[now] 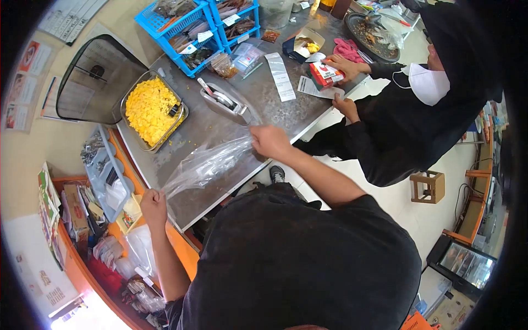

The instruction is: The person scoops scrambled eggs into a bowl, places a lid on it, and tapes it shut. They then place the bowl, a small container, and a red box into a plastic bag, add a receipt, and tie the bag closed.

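Clear plastic bag [206,164] stretches over the steel counter [275,104], gripped by left hand [154,206] and right hand [269,141].

Both arms extended forward, spread well apart. Left hand [153,204] closed in a pinch, knuckles up. Right hand [268,141] further out, fingers curled shut, forearm bare.

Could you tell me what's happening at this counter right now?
The person stretches a clear plastic bag between both hands, left hand and right hand, above the steel counter. A tray of yellow food sits beside it. A co-worker in black handles a red packet farther along.
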The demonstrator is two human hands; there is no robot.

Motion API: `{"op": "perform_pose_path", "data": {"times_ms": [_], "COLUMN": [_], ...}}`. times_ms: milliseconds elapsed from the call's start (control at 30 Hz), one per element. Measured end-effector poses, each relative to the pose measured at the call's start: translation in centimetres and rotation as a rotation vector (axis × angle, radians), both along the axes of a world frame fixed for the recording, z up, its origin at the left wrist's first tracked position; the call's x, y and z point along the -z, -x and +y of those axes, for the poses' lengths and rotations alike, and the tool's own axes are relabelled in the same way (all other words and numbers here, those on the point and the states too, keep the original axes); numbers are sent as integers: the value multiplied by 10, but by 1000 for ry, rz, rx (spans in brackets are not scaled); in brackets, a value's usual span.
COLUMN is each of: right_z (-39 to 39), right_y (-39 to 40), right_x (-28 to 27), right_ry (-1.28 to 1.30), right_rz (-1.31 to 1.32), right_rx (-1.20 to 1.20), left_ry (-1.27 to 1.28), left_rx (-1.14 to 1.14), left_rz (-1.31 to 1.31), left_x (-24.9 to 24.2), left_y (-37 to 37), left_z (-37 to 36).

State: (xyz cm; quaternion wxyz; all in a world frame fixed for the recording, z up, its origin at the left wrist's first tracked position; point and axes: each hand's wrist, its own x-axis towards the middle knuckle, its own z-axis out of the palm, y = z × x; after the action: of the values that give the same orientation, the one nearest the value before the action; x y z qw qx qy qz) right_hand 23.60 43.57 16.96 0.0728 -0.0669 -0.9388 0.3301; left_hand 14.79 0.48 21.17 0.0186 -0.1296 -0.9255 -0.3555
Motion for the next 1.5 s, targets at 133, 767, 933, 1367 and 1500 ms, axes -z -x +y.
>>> {"op": "perform_pose_path", "data": {"times_ms": [133, 767, 933, 1367, 1500], "right_z": [-41, -139, -212, -299, -311], "right_y": [-10, 26, -3, 14, 9], "right_x": [-7, -84, -118, 15, -41], "right_ry": [9, 93, 244, -283, -599], "right_rz": [22, 248, 320, -430, -492], "right_rx": [-116, -390, -865, -1016, -936], "left_ry": [-770, -574, -664, 207, 331], "left_rx": [-294, -205, -158, -167, 464], "left_rz": [-423, -638, -880, -53, 479], "left_x": [-4, -24, -71, -155, -141], "left_y": [1, -13, -37, -81, -74], "left_z": [34, 8, -27, -98, -58]}}
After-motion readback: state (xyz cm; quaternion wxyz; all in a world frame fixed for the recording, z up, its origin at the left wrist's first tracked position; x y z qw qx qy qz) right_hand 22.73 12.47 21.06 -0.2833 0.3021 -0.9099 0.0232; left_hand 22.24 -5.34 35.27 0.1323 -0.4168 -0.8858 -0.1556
